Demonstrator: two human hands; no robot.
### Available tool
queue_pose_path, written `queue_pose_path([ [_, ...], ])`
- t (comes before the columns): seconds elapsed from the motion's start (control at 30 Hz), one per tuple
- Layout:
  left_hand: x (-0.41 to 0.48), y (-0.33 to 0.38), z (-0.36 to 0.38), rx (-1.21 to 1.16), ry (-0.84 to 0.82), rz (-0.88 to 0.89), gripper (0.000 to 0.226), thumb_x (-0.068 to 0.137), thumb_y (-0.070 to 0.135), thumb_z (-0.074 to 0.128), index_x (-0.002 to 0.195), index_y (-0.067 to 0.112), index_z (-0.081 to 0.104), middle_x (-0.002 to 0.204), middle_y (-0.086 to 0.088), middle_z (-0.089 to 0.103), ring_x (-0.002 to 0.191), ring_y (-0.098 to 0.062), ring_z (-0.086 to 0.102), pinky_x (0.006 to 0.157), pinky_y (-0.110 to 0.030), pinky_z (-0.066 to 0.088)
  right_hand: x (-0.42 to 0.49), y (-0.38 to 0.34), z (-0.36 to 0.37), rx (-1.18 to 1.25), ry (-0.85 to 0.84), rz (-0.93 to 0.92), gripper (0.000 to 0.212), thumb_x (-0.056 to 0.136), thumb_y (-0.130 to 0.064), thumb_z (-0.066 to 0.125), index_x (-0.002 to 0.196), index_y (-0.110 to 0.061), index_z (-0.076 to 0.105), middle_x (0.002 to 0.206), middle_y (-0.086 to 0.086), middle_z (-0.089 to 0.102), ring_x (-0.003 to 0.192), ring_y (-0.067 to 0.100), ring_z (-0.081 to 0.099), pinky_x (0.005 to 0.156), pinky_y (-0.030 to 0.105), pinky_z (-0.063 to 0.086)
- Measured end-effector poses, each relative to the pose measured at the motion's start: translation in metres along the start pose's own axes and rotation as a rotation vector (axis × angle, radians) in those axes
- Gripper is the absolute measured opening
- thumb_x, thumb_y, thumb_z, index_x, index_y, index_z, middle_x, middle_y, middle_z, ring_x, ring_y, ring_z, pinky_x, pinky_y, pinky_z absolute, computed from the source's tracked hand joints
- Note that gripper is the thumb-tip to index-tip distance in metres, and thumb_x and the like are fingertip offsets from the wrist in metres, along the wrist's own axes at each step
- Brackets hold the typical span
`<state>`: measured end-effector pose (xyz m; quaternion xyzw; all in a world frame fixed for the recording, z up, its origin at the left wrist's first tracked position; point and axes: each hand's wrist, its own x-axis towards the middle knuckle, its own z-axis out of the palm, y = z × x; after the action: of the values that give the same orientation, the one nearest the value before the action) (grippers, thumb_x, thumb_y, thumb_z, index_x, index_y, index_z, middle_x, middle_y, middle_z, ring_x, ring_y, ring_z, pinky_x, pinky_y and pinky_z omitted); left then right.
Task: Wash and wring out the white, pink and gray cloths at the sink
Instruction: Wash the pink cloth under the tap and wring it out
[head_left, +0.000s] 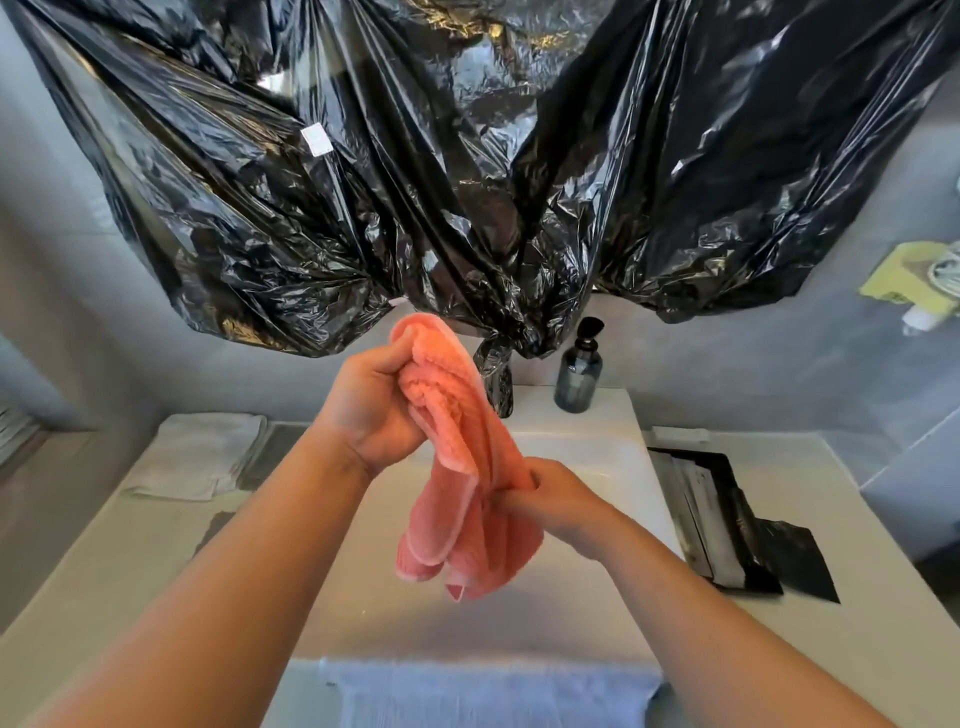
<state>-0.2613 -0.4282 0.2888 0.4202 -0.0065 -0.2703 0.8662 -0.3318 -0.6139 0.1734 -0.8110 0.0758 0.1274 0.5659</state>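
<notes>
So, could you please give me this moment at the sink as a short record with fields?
pink cloth: bunched, held above the sink
left hand: grips the cloth's upper part
right hand: grips it lower down
white cloth: folded on the counter, left of the sink
gray cloth: draped at the sink's front edge
bottle: dark, pump top, upright behind the sink
black plastic: hangs across the wall above

Black plastic sheeting (467, 156) is hanging across the gray wall (727, 374); light is glinting off its folds; a white counter (841, 499) is spanning beneath.
</notes>
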Motion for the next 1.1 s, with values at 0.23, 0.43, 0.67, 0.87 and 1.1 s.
queue_pose_path([
  [0.23, 0.000, 0.006, -0.026, 0.014, 0.186, 0.046, 0.037, 0.104, 0.032, 0.041, 0.099, 0.003, 0.061, 0.081, -0.017, 0.073, 0.075, -0.030, 0.075, 0.073, -0.052, 0.061, -0.008, 0.013, -0.035, -0.251, 0.002, 0.020, 0.029, 0.094, -0.045, 0.066, 0.084, -0.018, 0.061, 0.087, -0.001, 0.064, 0.081, 0.016, 0.058, 0.072, 0.032, 0.045],
  [0.43, -0.004, 0.013, -0.042, 0.129, 0.266, -0.028, 0.039, 0.106, 0.035, 0.042, 0.109, -0.001, 0.056, 0.078, -0.019, 0.072, 0.072, -0.030, 0.075, 0.056, -0.043, 0.061, -0.013, 0.000, -0.062, -0.371, 0.064, -0.047, 0.038, 0.105, -0.033, 0.050, 0.077, -0.009, 0.060, 0.077, 0.005, 0.059, 0.073, 0.017, 0.052, 0.070, 0.031, 0.042],
  [0.67, 0.011, 0.019, -0.071, 0.098, 0.410, -0.041, 0.037, 0.106, 0.032, 0.044, 0.110, -0.002, 0.055, 0.095, -0.016, 0.070, 0.073, -0.026, 0.075, 0.061, -0.040, 0.063, -0.005, 0.000, -0.074, 0.002, -0.090, 0.135, 0.032, 0.092, -0.047, 0.067, 0.090, -0.016, 0.072, 0.087, 0.002, 0.073, 0.076, 0.017, 0.067, 0.070, 0.031, 0.050],
  [0.87, 0.037, -0.016, -0.119, 0.480, 0.690, 0.069, 0.022, 0.104, 0.026, 0.050, 0.088, 0.014, 0.059, 0.086, -0.007, 0.063, 0.088, -0.030, 0.064, 0.069, -0.039, 0.052, 0.018, 0.065, -0.050, -0.561, -0.346, 0.320, 0.015, 0.080, -0.034, 0.077, 0.075, -0.026, 0.066, 0.080, -0.010, 0.066, 0.078, 0.011, 0.064, 0.060, 0.020, 0.044],
  [1.1, 0.047, -0.102, -0.186, 1.803, 0.728, -0.101, 0.046, 0.102, 0.036, 0.046, 0.135, 0.004, 0.050, 0.135, -0.025, 0.049, 0.125, -0.043, 0.046, 0.104, -0.047, 0.037, 0.022, 0.129, -0.010, -0.614, 0.343, 0.085, 0.013, 0.094, -0.028, 0.057, 0.101, -0.019, 0.062, 0.104, -0.002, 0.061, 0.100, 0.023, 0.059, 0.082, 0.033, 0.050],
])
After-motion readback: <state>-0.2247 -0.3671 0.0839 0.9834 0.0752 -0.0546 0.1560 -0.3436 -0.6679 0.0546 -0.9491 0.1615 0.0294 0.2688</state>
